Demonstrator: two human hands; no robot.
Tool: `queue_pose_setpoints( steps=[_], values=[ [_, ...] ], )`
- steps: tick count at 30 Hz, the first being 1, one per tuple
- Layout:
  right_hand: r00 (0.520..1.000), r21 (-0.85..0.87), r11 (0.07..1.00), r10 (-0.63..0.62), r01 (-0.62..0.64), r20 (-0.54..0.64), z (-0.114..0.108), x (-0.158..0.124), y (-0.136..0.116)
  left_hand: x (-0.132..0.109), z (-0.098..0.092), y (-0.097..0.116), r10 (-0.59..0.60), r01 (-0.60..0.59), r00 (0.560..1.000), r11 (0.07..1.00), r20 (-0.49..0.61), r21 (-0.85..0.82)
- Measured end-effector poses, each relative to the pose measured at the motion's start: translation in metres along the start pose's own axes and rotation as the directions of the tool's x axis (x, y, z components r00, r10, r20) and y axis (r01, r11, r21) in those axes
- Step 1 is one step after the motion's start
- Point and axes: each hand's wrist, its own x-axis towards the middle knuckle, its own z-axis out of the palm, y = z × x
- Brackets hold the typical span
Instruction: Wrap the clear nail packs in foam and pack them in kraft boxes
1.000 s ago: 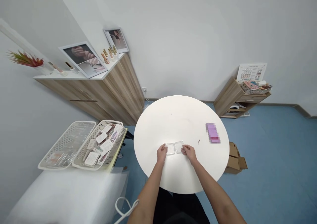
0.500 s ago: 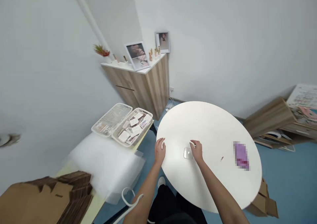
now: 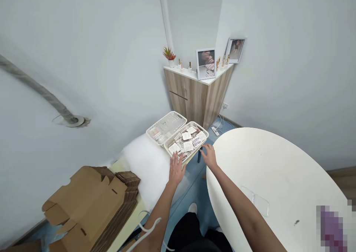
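White perforated plastic basket (image 3: 185, 142), packed with small white-carded packets (image 3: 188, 146), rests at the edge of a pale yellow bench (image 3: 129, 216); the person's left hand (image 3: 176, 169) is open, fingers spread, at the basket's near rim, though whether the fingertips touch it cannot be told; the right hand (image 3: 209, 157) is also open, fingers lightly curled, just beside the basket's right corner, gripping nothing; a second white basket (image 3: 166, 127), holding a few wrapped items, sits directly alongside the first; a soft white foam sheet (image 3: 147, 166) lies on the bench beside them, with a stack of flattened cardboard boxes (image 3: 91, 203) nearer the wall; to the right stands a round white table (image 3: 267, 159), bearing a clear plastic container (image 3: 257, 200) near the right forearm and a pixelated purple object (image 3: 330, 226) at the frame's edge; beyond the baskets, a wood-veneer corner cabinet (image 3: 191, 96) carries two framed photographs (image 3: 205, 63), a row of small bottles (image 3: 222, 61) and a small potted plant (image 3: 169, 53); a power strip (image 3: 215, 131) lies on the blue floor (image 3: 194, 192) below it.
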Motion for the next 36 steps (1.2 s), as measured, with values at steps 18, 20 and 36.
queue_pose_setpoints(
  steps=[18,20,36],
  values=[
    [0.958,-0.284,0.944,-0.090,0.169,0.271,0.102,0.104,-0.040,-0.004,0.003,-0.007,0.000,-0.001,1.000,0.999,0.021,0.039],
    [0.954,-0.257,0.951,-0.094,0.170,0.285,0.095,0.107,-0.044,-0.004,0.004,-0.007,0.002,-0.003,1.000,0.999,0.027,0.036],
    [0.868,0.723,0.624,0.492,-0.296,-0.069,-0.061,0.013,0.019,0.001,0.009,0.024,0.011,-0.011,0.999,1.000,-0.048,-0.011]
  ],
)
